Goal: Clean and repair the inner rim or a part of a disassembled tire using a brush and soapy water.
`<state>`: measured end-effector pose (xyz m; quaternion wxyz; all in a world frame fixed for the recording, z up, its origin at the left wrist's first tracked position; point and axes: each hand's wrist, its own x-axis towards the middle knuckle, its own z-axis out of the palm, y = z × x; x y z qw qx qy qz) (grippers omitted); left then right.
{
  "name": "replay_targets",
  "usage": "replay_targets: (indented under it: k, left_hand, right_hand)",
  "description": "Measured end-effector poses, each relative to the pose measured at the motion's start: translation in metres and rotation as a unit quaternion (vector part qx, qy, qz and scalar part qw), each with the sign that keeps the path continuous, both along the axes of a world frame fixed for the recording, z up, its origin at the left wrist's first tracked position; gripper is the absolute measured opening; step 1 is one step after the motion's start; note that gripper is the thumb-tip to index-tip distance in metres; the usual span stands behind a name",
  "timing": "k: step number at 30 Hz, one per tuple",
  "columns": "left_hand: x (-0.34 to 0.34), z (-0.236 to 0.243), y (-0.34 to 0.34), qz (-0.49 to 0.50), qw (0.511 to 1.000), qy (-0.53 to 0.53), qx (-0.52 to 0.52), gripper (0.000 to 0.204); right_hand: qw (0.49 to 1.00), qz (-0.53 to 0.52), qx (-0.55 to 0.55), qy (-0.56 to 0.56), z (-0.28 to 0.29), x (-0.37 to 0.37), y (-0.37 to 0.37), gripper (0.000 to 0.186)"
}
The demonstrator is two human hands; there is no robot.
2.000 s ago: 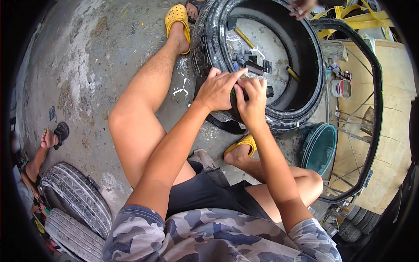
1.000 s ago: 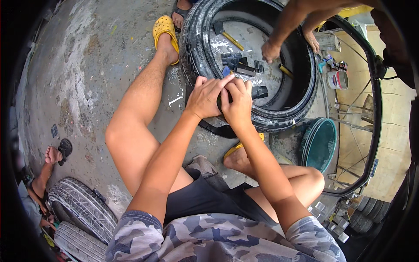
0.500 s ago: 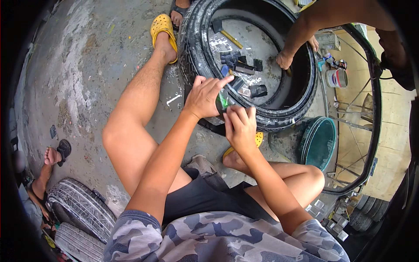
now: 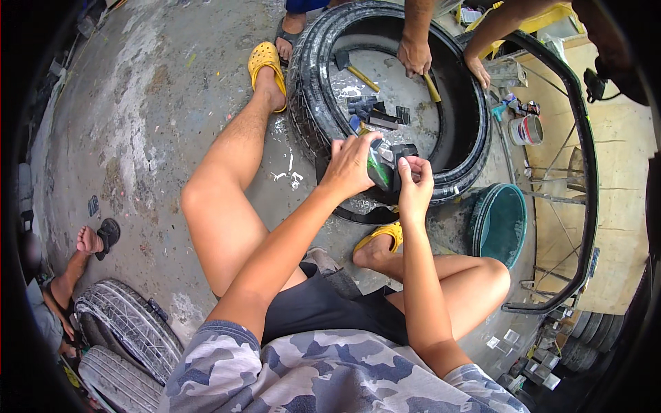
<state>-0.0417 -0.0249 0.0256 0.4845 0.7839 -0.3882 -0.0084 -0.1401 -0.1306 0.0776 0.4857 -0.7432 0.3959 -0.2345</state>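
Between my hands is a small dark piece with a shiny green, clear-looking face (image 4: 378,169); its kind is not plain. My left hand (image 4: 350,165) is closed round its left side, thumb and fingers gripping the edge. On the other side, my right hand (image 4: 415,189) pinches the piece's dark right edge between thumb and fingers. Both hands are over the near rim of a large black tyre (image 4: 313,103) lying flat on the floor. Inside the tyre lie several black rubber-like blocks (image 4: 372,110) and a hammer with a yellow handle (image 4: 362,78).
Across the tyre, a co-worker's hand (image 4: 414,56) grips a yellow tool handle (image 4: 432,88); another hand (image 4: 476,71) rests on the tyre's rim. At right are a teal bucket (image 4: 499,227), a white pail (image 4: 527,129) and a black frame (image 4: 589,172). More tyres (image 4: 127,323) lie lower left.
My hands and the dark piece have shifted right in the picture, and its green face shows more. The co-worker's hand has moved up and left, bringing the yellow tool handle into plain view.
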Motion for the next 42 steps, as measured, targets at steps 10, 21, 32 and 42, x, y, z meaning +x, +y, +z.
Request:
replay_targets:
  k: [10, 21, 32, 42]
  left_hand:
    - [0.003, -0.006, 0.001, 0.058, 0.99, 0.034, 0.124, 0.052]
    - [0.003, -0.018, 0.005, 0.045, 0.998, -0.025, 0.038, 0.035]
    - [0.002, -0.026, 0.009, 0.022, 0.998, -0.027, 0.06, 0.034]
    - [0.003, -0.02, 0.007, 0.012, 0.998, -0.038, 0.052, 0.036]
  right_hand:
    - [0.937, 0.098, -0.311, 0.124, -0.002, -0.014, 0.003, 0.022]
    - [0.924, 0.073, -0.36, 0.101, 0.001, 0.025, 0.031, 0.011]
    - [0.911, 0.08, -0.395, 0.081, -0.01, 0.019, 0.037, 0.012]
    - [0.914, 0.069, -0.393, 0.075, -0.012, 0.013, 0.034, 0.014]
